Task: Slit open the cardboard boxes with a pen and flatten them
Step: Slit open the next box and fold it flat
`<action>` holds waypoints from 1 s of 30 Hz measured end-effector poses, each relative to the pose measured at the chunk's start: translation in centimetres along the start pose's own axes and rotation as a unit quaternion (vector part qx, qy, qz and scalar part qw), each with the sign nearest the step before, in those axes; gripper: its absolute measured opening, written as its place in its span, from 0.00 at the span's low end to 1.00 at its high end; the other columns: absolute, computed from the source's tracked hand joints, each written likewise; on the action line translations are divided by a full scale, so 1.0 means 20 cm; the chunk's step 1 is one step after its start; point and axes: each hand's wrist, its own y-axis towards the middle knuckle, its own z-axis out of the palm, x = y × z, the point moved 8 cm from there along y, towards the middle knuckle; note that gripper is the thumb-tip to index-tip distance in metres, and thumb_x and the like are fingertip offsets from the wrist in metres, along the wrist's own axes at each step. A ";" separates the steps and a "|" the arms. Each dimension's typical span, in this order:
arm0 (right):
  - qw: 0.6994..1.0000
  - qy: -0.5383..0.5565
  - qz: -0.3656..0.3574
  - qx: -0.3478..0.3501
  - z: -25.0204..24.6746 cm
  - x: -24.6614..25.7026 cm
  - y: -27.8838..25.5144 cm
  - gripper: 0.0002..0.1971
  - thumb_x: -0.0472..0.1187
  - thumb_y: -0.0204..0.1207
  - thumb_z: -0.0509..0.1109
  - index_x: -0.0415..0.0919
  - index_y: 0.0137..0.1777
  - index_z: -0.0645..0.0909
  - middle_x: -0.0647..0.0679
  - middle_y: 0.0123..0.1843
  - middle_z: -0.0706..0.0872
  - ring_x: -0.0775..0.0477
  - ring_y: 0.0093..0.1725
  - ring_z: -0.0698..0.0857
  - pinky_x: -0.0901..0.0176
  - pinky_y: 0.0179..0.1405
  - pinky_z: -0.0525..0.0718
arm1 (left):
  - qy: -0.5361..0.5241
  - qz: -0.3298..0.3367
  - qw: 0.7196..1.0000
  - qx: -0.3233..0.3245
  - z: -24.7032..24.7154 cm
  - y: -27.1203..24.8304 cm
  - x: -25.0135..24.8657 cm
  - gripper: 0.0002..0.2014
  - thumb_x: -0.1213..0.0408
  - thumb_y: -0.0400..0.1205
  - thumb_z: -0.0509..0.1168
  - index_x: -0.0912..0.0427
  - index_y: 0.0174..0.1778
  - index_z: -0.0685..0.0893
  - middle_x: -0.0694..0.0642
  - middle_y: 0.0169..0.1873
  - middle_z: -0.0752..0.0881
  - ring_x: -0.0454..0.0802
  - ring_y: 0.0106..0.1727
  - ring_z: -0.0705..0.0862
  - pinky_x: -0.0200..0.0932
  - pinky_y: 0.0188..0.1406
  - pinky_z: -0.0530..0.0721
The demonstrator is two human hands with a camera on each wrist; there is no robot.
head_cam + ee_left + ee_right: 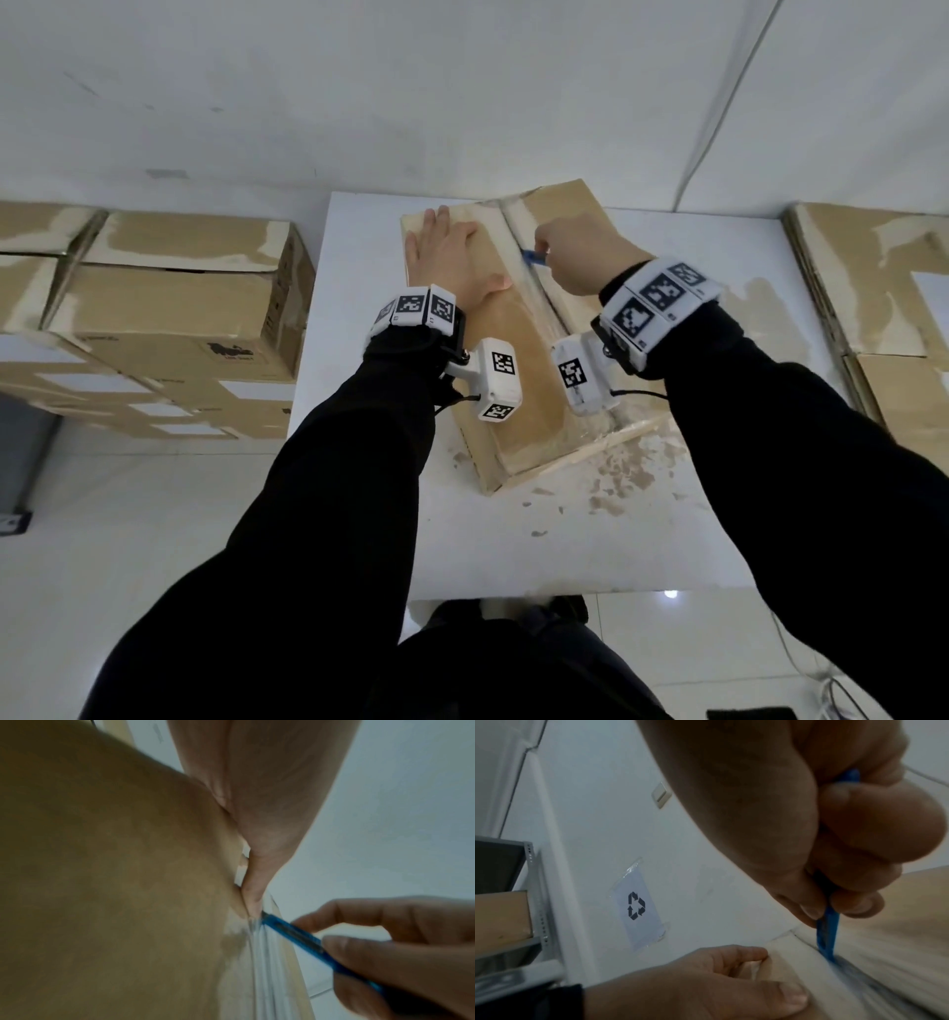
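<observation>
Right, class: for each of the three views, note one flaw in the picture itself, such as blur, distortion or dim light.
Head view: wide-angle bending curves the wall cable, yet the box looks fairly sharp. Left wrist view: dim, and the cardboard is a soft brown blur; the blue pen is smeared. Right wrist view: the right hand is close and out of focus, while the recycling sign is clear.

Storeroom; stacked cartons (169, 303) along white wall; metal shelving (536, 902); recycling sign (638, 906)

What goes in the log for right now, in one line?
step: slitting tape | right hand: grips blue pen in seam | left hand: flat on cardboard box
</observation>
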 end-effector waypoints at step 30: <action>0.981 0.162 0.075 -0.080 0.42 -0.24 -1.03 0.09 0.25 0.80 0.56 0.40 0.47 0.69 0.47 0.25 0.66 0.49 0.22 0.60 0.58 0.22 0.58 | 0.036 0.007 0.999 -0.002 -0.01 0.01 0.00 0.39 0.45 0.73 0.72 0.52 0.79 0.67 0.58 0.83 0.54 0.54 0.84 0.48 0.60 0.81 0.41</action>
